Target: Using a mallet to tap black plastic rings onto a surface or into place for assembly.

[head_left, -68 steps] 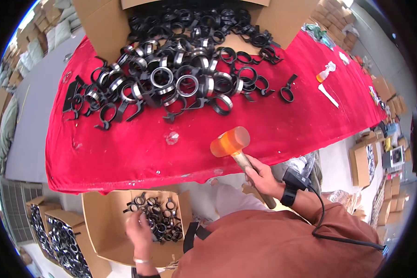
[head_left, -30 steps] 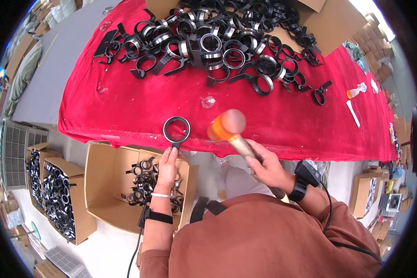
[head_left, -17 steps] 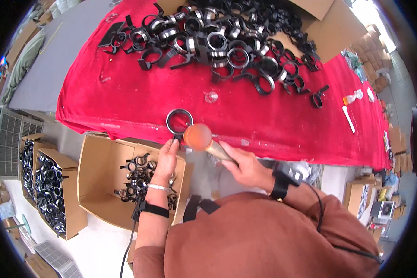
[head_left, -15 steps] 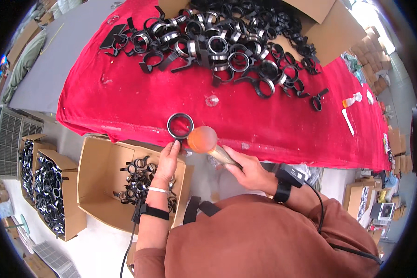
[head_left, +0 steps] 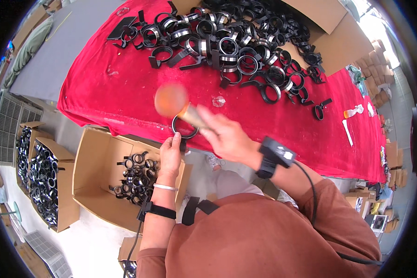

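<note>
My left hand grips the lower edge of a black ring-shaped clamp, thumb on its rim, at the near edge of the red-covered table. In my closed right hand is the handle of a mallet with an orange head. The head is smeared by motion and sits above and just left of the ring. Its handle crosses over the ring and hides part of it. From this view I cannot tell how high the mallet is above the cloth.
A heap of black and silver ring clamps covers the table's far side, before an open carton. Below left stands an open cardboard box with several clamps inside. Fuller boxes stand further left. The red cloth hangs over the front edge.
My right hand has swung the mallet up and left, from beside the ring to beyond it. My left hand still holds the clamp at the table edge. The whole view has shifted slightly.
</note>
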{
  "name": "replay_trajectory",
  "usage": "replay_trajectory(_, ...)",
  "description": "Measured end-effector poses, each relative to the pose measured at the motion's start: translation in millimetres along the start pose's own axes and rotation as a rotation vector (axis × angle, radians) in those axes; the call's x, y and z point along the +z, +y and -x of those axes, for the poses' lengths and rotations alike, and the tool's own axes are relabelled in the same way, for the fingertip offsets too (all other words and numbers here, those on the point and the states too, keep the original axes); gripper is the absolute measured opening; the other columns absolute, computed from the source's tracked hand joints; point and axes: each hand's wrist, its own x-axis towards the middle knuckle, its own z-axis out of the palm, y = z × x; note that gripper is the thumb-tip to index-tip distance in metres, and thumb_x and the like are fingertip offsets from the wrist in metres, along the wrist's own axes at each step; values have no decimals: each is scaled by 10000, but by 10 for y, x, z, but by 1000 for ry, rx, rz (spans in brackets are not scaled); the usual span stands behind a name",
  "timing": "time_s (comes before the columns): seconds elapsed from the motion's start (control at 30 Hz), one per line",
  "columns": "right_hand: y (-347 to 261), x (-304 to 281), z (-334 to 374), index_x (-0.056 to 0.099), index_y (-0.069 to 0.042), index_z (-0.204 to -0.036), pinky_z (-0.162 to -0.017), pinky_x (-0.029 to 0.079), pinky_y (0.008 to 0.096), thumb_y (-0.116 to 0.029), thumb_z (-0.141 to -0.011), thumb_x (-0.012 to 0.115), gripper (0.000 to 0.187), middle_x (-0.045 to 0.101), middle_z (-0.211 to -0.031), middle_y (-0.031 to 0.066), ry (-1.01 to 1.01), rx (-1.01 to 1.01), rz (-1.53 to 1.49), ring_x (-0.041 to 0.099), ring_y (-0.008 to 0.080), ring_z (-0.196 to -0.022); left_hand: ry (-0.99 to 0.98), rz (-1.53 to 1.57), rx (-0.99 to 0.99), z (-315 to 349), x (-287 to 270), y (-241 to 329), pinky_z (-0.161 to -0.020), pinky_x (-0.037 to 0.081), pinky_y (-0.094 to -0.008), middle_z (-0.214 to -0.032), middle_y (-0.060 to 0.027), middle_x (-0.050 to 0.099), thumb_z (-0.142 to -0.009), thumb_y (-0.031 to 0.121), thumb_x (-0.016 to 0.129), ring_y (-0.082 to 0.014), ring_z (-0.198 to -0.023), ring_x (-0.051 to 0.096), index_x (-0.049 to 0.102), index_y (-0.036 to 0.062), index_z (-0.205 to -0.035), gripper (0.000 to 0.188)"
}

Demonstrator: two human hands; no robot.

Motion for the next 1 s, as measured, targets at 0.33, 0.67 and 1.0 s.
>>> replay_trajectory(0.33, -178, -197, -329, 395, -26, -1328, -662, 477, 429, -136, -892, 534, 471, 575, -855, 240, 106, -82, -60, 596, 379, -761, 24, 135, -132, 8, -34, 10, -586, 405, -252, -730, -3, 577, -915, 316, 553, -109, -632, 521, 574, 67, -825, 265)
replay_trajectory(0.67, 269, -80, 314, 384, -41, -1343, -680, 485, 436, -129, -866, 557, 515, 598, -882, 251, -17, 182, 7, 604, 403, -747, 40, 161, -200, -6, -39, -38, -530, 440, -267, -741, -11, 555, -869, 420, 595, -121, -625, 543, 534, 89, -903, 338)
replay_trajectory(1.0, 123, 27, 913, 347, -33, -1368, -706, 493, 389, -91, -866, 557, 548, 579, -974, 241, 45, 184, 0, 617, 369, -825, 51, 141, -204, -54, 30, 45, -553, 481, -280, -749, -22, 549, -861, 424, 608, -132, -639, 534, 516, 74, -882, 363)
